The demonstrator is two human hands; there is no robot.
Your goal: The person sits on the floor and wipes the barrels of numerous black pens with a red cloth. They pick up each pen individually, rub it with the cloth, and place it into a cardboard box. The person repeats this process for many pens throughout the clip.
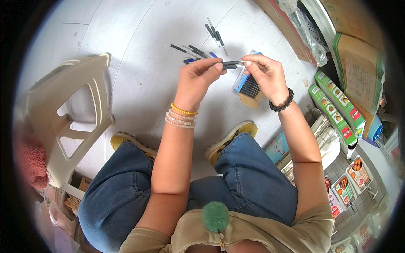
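Observation:
Between my two hands, a small bundle of slim pen-like sticks (230,65) lies roughly level above the floor. Their ends are black and the thinner shafts are pale or silvery. My left hand (202,72) pinches the black ends between thumb and fingers. My right hand (265,73) holds the pale ends with its fingertips. Just below my right hand, an open blue cardboard box (239,81) contains several black-ended sticks (251,87), partly hidden by the hand. Beyond my left hand, more loose sticks (196,50) are scattered on the floor, a few with blue parts.
Another loose group of sticks (216,34) lies farther out on the pale floor (152,72). A beige plastic stool (71,95) stands at left, with a red cloth (34,161) near it. Green food boxes (332,110), cartons (360,69) and hanging packets (344,189) line the right side.

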